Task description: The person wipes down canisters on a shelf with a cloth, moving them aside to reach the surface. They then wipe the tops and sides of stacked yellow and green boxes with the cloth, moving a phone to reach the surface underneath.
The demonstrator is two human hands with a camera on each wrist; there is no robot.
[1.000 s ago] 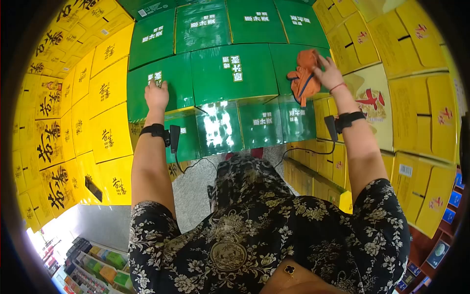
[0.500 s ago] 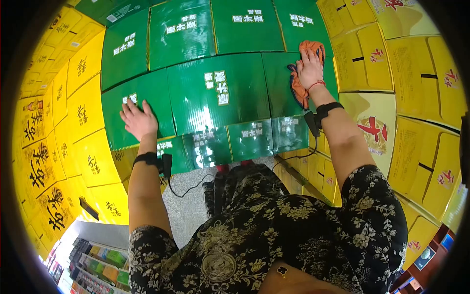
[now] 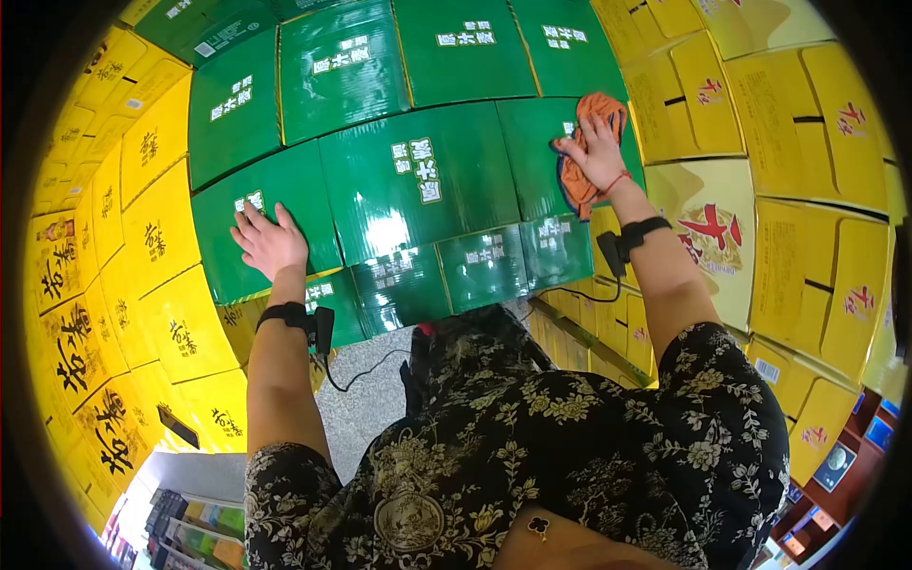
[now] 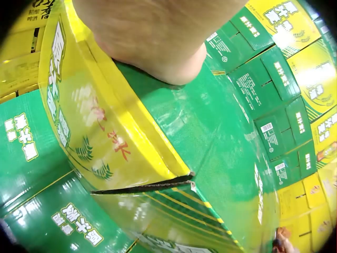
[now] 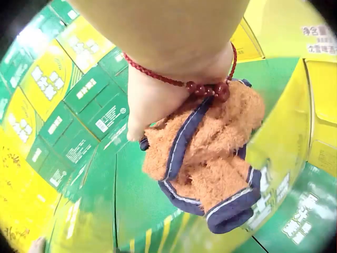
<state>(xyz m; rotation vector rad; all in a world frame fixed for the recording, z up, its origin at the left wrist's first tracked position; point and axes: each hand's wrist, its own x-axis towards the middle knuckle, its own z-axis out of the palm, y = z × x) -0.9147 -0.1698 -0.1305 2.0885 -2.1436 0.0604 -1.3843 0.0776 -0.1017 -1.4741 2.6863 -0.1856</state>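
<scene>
An orange fluffy cloth (image 3: pixel 573 186) with navy trim lies crumpled on top of a green carton (image 3: pixel 527 142) at the right end of the row. My right hand (image 3: pixel 597 157) presses on it, palm down with fingers extended. In the right wrist view, part of the cloth (image 5: pixel 231 132) bunches out below the palm and a red beaded bracelet (image 5: pixel 208 92); the fingers are hidden there. At the left end, my left hand (image 3: pixel 271 239) rests on another green carton (image 3: pixel 285 180), fingers spread and holding nothing. Only its heel (image 4: pixel 179 71) shows in the left wrist view.
More green cartons (image 3: pixel 465 57) are stacked behind. Yellow cartons rise on the left (image 3: pixel 147 228) and right (image 3: pixel 807 247). Between the stack and my body is a strip of grey floor (image 3: pixel 366 380), with a thin black cable (image 3: pixel 366 375) hanging over it.
My right hand held the cloth loosely by its side, then flattened onto it; hand and cloth have since slid slightly toward me. My left hand has spread flat on its carton.
</scene>
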